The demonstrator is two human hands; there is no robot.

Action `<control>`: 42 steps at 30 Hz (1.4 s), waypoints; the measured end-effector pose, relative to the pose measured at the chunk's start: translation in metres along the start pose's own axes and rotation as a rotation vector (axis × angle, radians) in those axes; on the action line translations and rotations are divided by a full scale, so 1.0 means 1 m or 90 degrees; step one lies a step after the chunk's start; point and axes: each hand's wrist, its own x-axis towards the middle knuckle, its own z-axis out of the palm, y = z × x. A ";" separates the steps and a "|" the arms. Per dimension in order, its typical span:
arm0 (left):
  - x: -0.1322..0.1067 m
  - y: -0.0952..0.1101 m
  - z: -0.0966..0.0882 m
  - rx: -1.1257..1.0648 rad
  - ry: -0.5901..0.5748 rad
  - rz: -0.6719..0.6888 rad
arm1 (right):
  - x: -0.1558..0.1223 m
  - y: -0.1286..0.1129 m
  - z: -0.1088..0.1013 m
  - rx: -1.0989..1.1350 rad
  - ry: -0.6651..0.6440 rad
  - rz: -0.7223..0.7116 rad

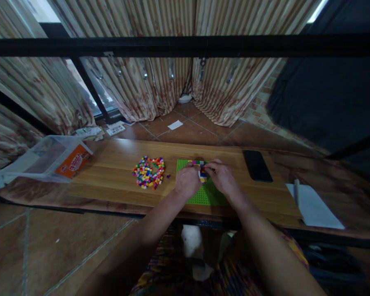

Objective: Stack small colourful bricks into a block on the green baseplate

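Note:
A green baseplate (203, 196) lies on the wooden board (111, 172) in front of me. A small build of coloured bricks (201, 169) stands on the plate's far part. My left hand (187, 181) rests curled on the plate just left of the build, fingers closed; what they hold is hidden. My right hand (221, 176) pinches at the build from the right, fingertips on the bricks. A heap of loose coloured bricks (149, 172) lies left of the plate.
A black phone (257, 165) lies right of the plate. White paper with a pen (311, 205) sits at the far right. A clear plastic box with an orange label (54, 158) lies tipped at the left. A black bar crosses above; curtains hang behind.

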 end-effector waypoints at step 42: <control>0.000 0.000 0.009 0.038 -0.001 0.062 | 0.013 0.020 0.037 0.192 0.110 0.237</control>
